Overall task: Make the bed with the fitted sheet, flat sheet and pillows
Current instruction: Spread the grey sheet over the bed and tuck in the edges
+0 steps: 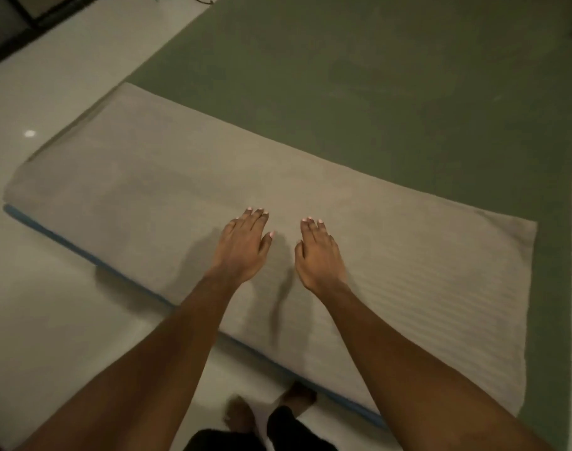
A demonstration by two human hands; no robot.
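Now the left hand (242,249) and right hand (317,255) are lying open, gripping nothing, over the flat sheet (148,190), which is sitting folded along the mattress's (50,234) near edge atop the fitted sheet (343,92). Smoothing outward toward both corners is looking wisest.

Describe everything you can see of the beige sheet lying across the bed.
The beige sheet is a cloth with faint ribbed stripes, spread smooth and flat as a wide band across the near end of the bed. It lies on the green sheet, and its near edge drapes over the side, where a blue strip shows below it. The left hand and right hand stretch out over its middle, fingers straight; whether they press it is unclear.
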